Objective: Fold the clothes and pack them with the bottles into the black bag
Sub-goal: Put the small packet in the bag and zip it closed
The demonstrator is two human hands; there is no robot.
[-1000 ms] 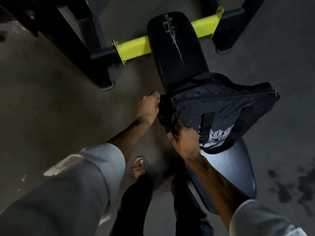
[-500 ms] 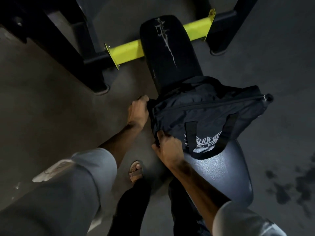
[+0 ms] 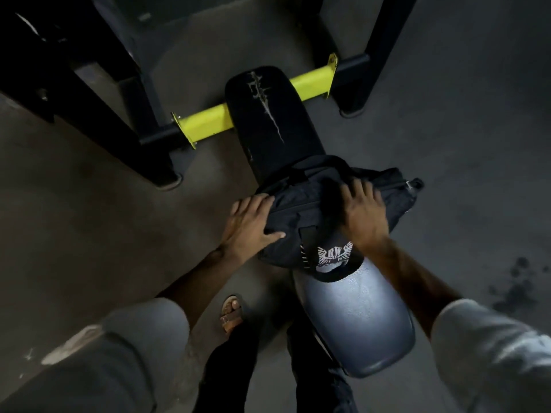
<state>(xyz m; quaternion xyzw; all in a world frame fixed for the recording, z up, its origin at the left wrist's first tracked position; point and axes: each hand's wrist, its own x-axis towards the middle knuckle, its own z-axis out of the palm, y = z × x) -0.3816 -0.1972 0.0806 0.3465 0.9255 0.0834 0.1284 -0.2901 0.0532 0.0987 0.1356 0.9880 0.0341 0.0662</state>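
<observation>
While the soft black fabric bag (image 3: pixel 307 205) lies across the padded dark bench (image 3: pixel 357 317) — long axis eight o'clock to two — the left hand (image 3: pixel 253 225) lies flat on its eight o'clock end, the right hand (image 3: pixel 362 213) spread over the middle (fingers straight, neither grips), nearer the zip pull (image 3: pixel 409 185) at two.

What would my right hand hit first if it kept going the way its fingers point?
Your right hand lies flat on the black bag, fingers pointing away from you. Going on, it would slide over the bag's far edge and probably meet the torn bench pad beyond, though depth is unclear.
</observation>
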